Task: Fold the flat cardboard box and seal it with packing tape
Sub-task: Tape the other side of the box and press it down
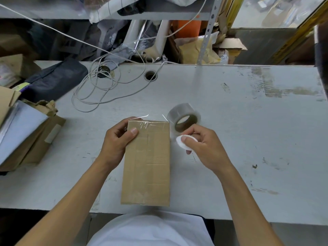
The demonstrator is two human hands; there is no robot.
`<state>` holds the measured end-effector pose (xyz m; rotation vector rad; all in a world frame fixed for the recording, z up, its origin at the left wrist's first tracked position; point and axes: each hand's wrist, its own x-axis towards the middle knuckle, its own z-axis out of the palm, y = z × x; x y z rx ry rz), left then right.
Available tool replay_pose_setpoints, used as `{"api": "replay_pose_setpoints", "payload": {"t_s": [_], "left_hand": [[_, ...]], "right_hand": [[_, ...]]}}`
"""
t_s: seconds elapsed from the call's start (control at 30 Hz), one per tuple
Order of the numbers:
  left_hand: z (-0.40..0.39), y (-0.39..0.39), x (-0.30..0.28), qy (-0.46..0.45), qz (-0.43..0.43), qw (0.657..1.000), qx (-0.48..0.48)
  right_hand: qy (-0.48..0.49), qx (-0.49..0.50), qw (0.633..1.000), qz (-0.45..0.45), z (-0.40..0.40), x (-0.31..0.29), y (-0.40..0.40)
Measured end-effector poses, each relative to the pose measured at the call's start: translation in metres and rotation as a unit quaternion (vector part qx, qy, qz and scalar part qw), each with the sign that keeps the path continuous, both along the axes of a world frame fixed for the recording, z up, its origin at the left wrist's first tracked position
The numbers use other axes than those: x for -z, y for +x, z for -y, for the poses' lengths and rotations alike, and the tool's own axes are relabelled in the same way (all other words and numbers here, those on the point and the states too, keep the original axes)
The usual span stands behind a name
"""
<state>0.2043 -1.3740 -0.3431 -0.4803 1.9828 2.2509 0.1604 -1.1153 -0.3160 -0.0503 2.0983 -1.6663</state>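
A brown cardboard box (pixel 147 166) stands folded on the white table (pixel 230 139), its long face up, with clear tape across its far end. My left hand (pixel 115 141) grips the box's far left edge, thumb on top. A roll of clear packing tape (pixel 184 118) lies just right of the box's far corner. My right hand (pixel 202 144) pinches a small white round thing (pixel 180 142) beside the box, close in front of the roll. A loose strip of tape sticks up from the box's far edge.
A coil of white cable (pixel 99 89) lies at the back left near a cable hole (pixel 150 75). Cardboard and a grey sheet (pixel 26 132) are stacked at the left edge. Dark bag (pixel 53 80) beyond them. Cluttered shelves stand behind the table.
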Motion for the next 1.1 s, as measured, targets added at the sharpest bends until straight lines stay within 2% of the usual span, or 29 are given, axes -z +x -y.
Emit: {"api": "replay_pose_setpoints", "payload": {"t_s": [0.17, 0.3, 0.37, 0.47, 0.53, 0.6, 0.7, 0.8, 0.9, 1.1], "left_hand": [[-0.001, 0.001, -0.001, 0.002, -0.006, 1.000, -0.002], [-0.003, 0.001, -0.001, 0.010, -0.014, 1.000, -0.001], [-0.003, 0.001, -0.002, 0.012, -0.018, 1.000, -0.001], [-0.003, 0.001, -0.001, 0.009, -0.022, 1.000, -0.002], [-0.003, 0.001, 0.001, 0.010, -0.025, 1.000, -0.005], [-0.003, 0.002, 0.001, 0.011, -0.027, 1.000, -0.003], [-0.004, 0.002, 0.000, 0.014, -0.027, 0.999, -0.008], [-0.005, 0.002, 0.001, 0.019, -0.026, 0.999, -0.013], [-0.005, 0.003, 0.003, 0.031, -0.034, 0.999, -0.022], [-0.003, 0.003, 0.006, 0.054, -0.037, 0.998, -0.019]], "right_hand": [[-0.001, 0.121, 0.992, 0.023, -0.011, 0.032, -0.002], [0.165, 0.135, 0.975, 0.063, -0.022, 0.083, -0.004], [0.233, 0.153, 0.959, 0.050, -0.023, 0.103, -0.003], [0.351, 0.152, 0.924, 0.002, -0.022, 0.110, -0.003], [0.377, 0.147, 0.914, 0.008, -0.018, 0.103, -0.005], [0.334, 0.167, 0.927, -0.028, -0.011, 0.087, -0.004], [0.151, 0.252, 0.950, -0.105, 0.014, 0.047, 0.009], [0.035, 0.245, 0.962, -0.114, 0.043, 0.013, 0.025], [0.013, 0.230, 0.969, -0.088, 0.062, 0.000, 0.032], [0.046, 0.239, 0.968, -0.068, 0.070, 0.001, 0.028]]}}
